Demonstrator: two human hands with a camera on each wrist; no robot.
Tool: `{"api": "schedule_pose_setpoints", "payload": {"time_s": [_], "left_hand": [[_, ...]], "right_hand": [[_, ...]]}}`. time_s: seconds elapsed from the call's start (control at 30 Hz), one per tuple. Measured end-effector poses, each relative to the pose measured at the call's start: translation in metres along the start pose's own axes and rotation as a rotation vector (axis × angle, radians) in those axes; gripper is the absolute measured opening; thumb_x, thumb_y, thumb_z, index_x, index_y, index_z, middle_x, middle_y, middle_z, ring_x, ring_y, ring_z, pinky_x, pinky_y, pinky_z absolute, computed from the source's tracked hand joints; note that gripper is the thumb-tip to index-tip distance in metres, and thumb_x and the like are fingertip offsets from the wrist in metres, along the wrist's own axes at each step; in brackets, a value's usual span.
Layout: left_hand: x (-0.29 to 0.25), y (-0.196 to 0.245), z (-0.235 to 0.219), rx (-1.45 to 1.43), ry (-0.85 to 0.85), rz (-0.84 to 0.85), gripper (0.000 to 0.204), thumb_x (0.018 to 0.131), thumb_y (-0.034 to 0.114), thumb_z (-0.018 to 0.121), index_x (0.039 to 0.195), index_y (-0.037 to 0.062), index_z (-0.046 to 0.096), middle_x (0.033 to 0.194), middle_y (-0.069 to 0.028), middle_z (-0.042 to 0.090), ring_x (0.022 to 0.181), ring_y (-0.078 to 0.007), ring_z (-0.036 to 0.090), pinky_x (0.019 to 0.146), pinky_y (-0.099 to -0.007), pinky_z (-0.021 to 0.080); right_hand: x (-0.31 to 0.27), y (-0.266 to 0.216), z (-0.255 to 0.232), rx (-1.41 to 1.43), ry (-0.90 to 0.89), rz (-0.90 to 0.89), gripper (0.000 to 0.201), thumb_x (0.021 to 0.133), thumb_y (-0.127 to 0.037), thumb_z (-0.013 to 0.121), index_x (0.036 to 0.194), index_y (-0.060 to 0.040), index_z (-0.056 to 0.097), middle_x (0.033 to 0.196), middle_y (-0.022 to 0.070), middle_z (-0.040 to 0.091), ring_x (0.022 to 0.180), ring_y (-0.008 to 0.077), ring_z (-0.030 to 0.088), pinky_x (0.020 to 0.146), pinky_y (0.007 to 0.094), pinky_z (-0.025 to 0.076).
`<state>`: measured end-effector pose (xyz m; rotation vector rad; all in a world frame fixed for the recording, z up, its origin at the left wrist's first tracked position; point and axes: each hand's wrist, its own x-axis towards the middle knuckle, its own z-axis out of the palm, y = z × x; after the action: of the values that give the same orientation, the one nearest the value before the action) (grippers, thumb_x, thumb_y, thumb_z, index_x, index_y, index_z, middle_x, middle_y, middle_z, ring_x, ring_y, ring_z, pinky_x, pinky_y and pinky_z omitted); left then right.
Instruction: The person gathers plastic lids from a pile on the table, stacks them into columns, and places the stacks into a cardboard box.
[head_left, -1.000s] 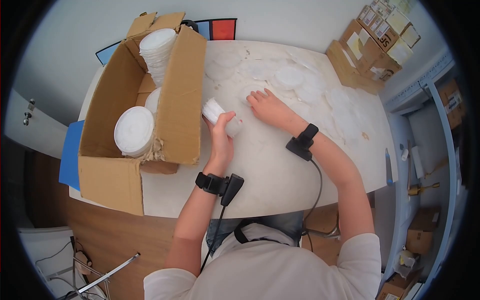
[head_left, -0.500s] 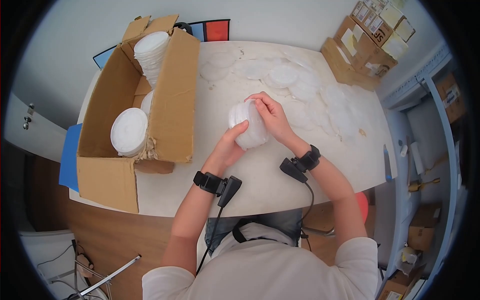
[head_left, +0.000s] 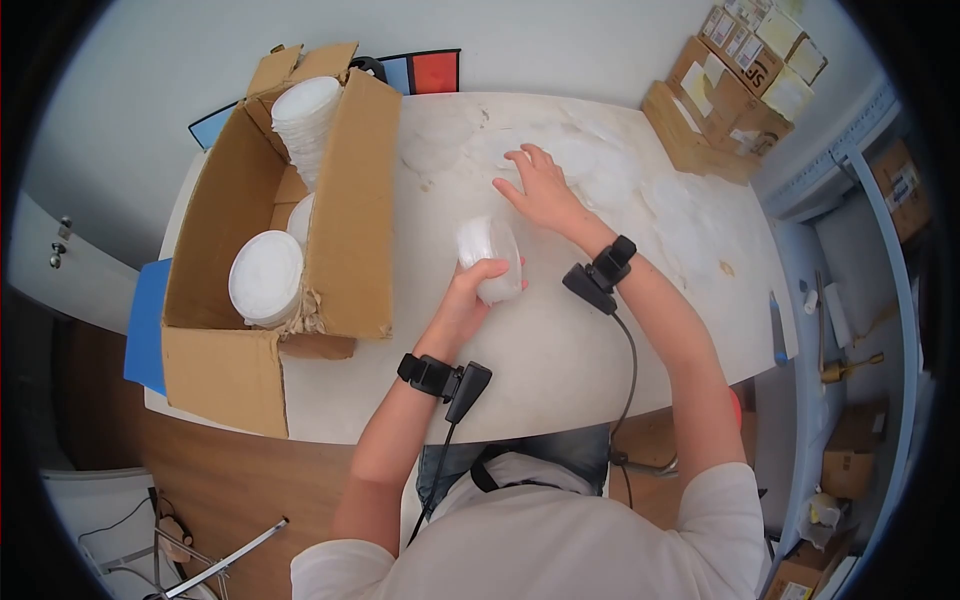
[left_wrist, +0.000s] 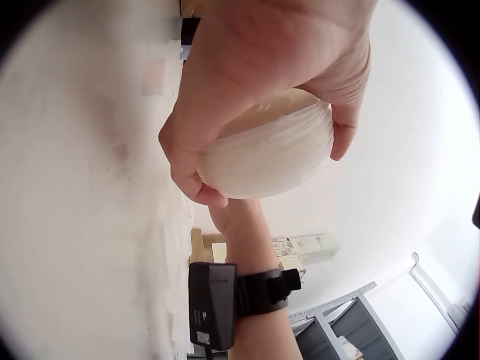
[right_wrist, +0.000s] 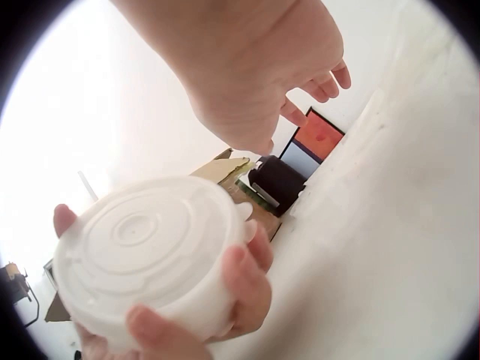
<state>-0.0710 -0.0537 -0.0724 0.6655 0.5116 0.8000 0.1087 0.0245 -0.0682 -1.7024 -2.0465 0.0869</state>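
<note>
A stack of round, whitish translucent lids (head_left: 489,258) is gripped in the left hand (head_left: 470,295) above the table, thumb on the near side and fingers around the far side. In the right wrist view the top lid (right_wrist: 139,232) shows its ringed face. The right hand (head_left: 546,198) is held off to the right of the stack, fingers apart and slightly bent, with nothing visible in it. Beyond it, thin translucent lids (head_left: 590,165) lie spread over the table.
An open cardboard box (head_left: 350,210) at the left holds stacks of white lids (head_left: 266,278). Brown cartons (head_left: 715,100) stand at the table's back right corner. A blue-handled tool (head_left: 777,328) lies by the right edge, with shelving (head_left: 900,260) beyond.
The left hand has brought the stack rightward from beside the box. The right hand came to the stack, touched it, then moved away up and to the right.
</note>
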Motion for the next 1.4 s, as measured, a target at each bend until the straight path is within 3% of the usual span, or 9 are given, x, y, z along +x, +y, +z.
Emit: {"api": "schedule_pose_setpoints", "payload": {"time_s": [0.1, 0.2, 0.43, 0.6, 0.9, 1.13, 1.2, 1.3, 1.4], "left_hand": [[0.000, -0.002, 0.000, 0.044, -0.021, 0.014, 0.062, 0.075, 0.018, 0.057, 0.127, -0.0013, 0.029, 0.115, -0.0150, 0.045, 0.109, -0.0246, 0.047, 0.089, -0.0402, 0.042], [0.002, -0.007, -0.002, 0.036, -0.022, -0.027, 0.063, 0.075, 0.019, 0.057, 0.127, -0.0011, 0.028, 0.115, -0.0150, 0.045, 0.109, -0.0242, 0.046, 0.090, -0.0402, 0.042], [0.003, -0.008, -0.004, 0.021, -0.040, -0.085, 0.064, 0.075, 0.019, 0.056, 0.128, -0.0008, 0.026, 0.115, -0.0151, 0.045, 0.108, -0.0238, 0.047, 0.090, -0.0402, 0.042], [0.005, -0.013, -0.006, -0.055, 0.012, -0.107, 0.063, 0.075, 0.019, 0.056, 0.127, -0.0008, 0.027, 0.114, -0.0153, 0.045, 0.108, -0.0237, 0.046, 0.091, -0.0401, 0.042], [0.005, -0.012, -0.007, -0.067, -0.029, -0.123, 0.063, 0.075, 0.017, 0.056, 0.128, 0.0012, 0.026, 0.116, -0.0141, 0.044, 0.109, -0.0237, 0.046, 0.090, -0.0407, 0.042], [0.004, -0.011, -0.006, -0.065, -0.034, -0.126, 0.064, 0.075, 0.016, 0.057, 0.128, 0.0013, 0.025, 0.117, -0.0120, 0.041, 0.110, -0.0236, 0.045, 0.090, -0.0411, 0.042], [0.005, -0.012, -0.007, -0.062, -0.037, -0.139, 0.064, 0.074, 0.015, 0.057, 0.128, 0.0015, 0.025, 0.117, -0.0117, 0.040, 0.110, -0.0237, 0.045, 0.090, -0.0412, 0.043], [0.004, -0.010, -0.004, -0.057, -0.037, -0.133, 0.064, 0.074, 0.014, 0.057, 0.128, 0.0020, 0.025, 0.117, -0.0115, 0.040, 0.110, -0.0238, 0.045, 0.089, -0.0412, 0.043], [0.005, -0.010, -0.005, -0.055, -0.065, -0.116, 0.064, 0.074, 0.013, 0.056, 0.129, 0.0032, 0.025, 0.118, -0.0111, 0.039, 0.110, -0.0238, 0.045, 0.089, -0.0415, 0.043]], "right_hand": [[0.041, 0.014, 0.006, -0.251, -0.078, -0.004, 0.083, 0.070, -0.055, 0.061, 0.132, -0.0066, 0.033, 0.134, 0.0287, 0.024, 0.128, 0.0389, 0.018, 0.100, 0.0530, 0.019], [0.069, 0.017, 0.014, -0.195, -0.155, 0.098, 0.097, 0.062, -0.062, 0.064, 0.136, -0.0104, 0.028, 0.138, 0.0274, 0.020, 0.131, 0.0379, 0.011, 0.100, 0.0572, 0.014], [0.082, 0.021, 0.035, -0.141, -0.367, 0.125, 0.086, 0.066, -0.054, 0.064, 0.133, -0.0115, 0.033, 0.130, 0.0228, 0.033, 0.126, 0.0357, 0.023, 0.100, 0.0537, 0.017], [0.056, 0.012, 0.010, -0.141, -0.459, -0.041, 0.071, 0.066, -0.039, 0.066, 0.127, -0.0124, 0.041, 0.128, 0.0183, 0.038, 0.123, 0.0300, 0.031, 0.100, 0.0464, 0.022], [0.027, -0.009, -0.016, 0.084, -0.409, -0.237, 0.086, 0.056, -0.030, 0.078, 0.130, -0.0131, 0.036, 0.137, 0.0184, 0.027, 0.125, 0.0333, 0.029, 0.102, 0.0439, 0.026], [0.023, -0.004, 0.006, 0.197, -0.469, -0.150, 0.089, 0.057, -0.034, 0.078, 0.132, -0.0164, 0.032, 0.140, 0.0179, 0.022, 0.128, 0.0367, 0.022, 0.104, 0.0452, 0.022], [0.020, -0.003, 0.005, 0.121, -0.360, -0.232, 0.090, 0.059, -0.037, 0.077, 0.134, -0.0177, 0.030, 0.141, 0.0171, 0.019, 0.131, 0.0372, 0.015, 0.105, 0.0492, 0.017], [0.009, -0.011, -0.003, 0.006, -0.434, -0.116, 0.085, 0.065, -0.038, 0.073, 0.134, -0.0182, 0.028, 0.142, 0.0163, 0.016, 0.133, 0.0351, 0.010, 0.104, 0.0538, 0.013], [-0.006, -0.006, 0.010, -0.105, -0.399, -0.188, 0.074, 0.073, -0.035, 0.066, 0.135, -0.0184, 0.029, 0.142, 0.0163, 0.016, 0.133, 0.0333, 0.012, 0.102, 0.0565, 0.013]]}}
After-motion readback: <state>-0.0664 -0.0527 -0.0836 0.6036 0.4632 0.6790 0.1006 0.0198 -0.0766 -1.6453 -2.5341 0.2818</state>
